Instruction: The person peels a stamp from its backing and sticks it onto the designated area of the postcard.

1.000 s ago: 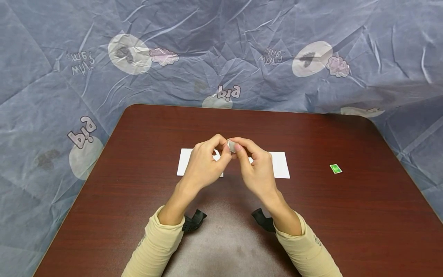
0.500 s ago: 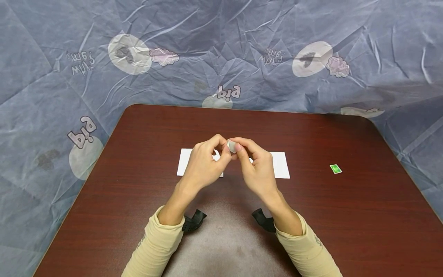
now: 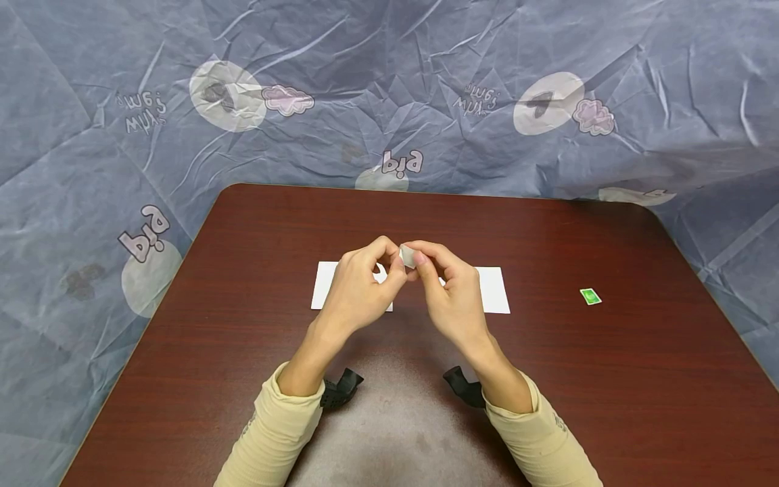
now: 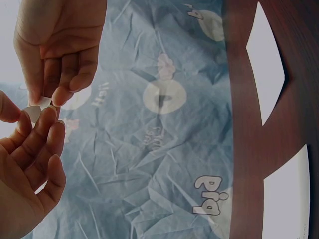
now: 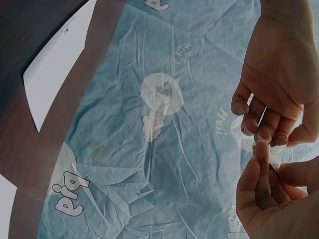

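Note:
Above the middle of the table, both hands meet at a small pale grey-white piece point(image 3: 408, 256), thin like paper or a sticker. My left hand point(image 3: 365, 287) pinches its left side between thumb and forefinger. From the right, my right hand point(image 3: 453, 297) pinches it too, thumb across its near face. In the left wrist view the piece point(image 4: 33, 113) shows between the fingertips, its edges partly covered. Fingers hide most of the piece point(image 5: 274, 162) in the right wrist view. Beneath the hands lie two white cards, left card point(image 3: 322, 287) and right card point(image 3: 494, 291), each partly hidden.
A small green picture sticker or stamp point(image 3: 590, 296) with a white border lies to the right on the brown table point(image 3: 243, 352). Behind the table hangs a wrinkled blue-grey printed sheet point(image 3: 389, 81). Black wrist mounts point(image 3: 343, 389) stick out by both sleeves.

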{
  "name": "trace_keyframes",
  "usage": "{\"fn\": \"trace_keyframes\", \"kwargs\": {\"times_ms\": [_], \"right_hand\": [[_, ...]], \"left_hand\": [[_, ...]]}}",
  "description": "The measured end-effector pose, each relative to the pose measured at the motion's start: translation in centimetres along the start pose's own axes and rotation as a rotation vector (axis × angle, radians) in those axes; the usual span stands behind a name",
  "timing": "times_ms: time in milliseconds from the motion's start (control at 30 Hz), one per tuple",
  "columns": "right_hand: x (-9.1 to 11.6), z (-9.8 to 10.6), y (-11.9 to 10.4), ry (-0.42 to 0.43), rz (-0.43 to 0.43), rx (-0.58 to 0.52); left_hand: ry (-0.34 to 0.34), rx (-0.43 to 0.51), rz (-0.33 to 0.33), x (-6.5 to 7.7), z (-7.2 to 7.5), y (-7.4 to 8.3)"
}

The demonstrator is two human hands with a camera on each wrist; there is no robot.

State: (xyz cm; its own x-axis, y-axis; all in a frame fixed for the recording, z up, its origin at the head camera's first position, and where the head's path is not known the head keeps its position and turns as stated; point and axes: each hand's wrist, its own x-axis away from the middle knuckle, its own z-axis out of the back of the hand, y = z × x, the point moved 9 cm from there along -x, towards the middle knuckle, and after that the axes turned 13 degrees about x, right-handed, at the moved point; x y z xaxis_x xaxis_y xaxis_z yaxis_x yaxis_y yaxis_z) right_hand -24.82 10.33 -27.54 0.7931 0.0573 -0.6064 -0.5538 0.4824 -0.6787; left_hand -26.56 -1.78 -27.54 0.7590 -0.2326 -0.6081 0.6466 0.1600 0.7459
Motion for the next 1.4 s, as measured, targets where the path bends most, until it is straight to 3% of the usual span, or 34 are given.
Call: {"fn": "trace_keyframes", "kwargs": {"times_ms": [367, 800, 1400], "right_hand": [[0.0, -0.1, 0.3, -0.011, -0.032, -0.03], [0.0, -0.3, 1.1, -0.042, -0.134, -0.093], [-0.2, -0.3, 1.7, -0.046, -0.171, -0.127]], "left_hand": [[-0.005, 0.002, 0.007, 0.1, 0.0, 0.0], [-0.013, 0.02, 0.015, 0.1, 0.0, -0.1], [-0.023, 0.028, 0.021, 0.0, -0.1, -0.2]]}}
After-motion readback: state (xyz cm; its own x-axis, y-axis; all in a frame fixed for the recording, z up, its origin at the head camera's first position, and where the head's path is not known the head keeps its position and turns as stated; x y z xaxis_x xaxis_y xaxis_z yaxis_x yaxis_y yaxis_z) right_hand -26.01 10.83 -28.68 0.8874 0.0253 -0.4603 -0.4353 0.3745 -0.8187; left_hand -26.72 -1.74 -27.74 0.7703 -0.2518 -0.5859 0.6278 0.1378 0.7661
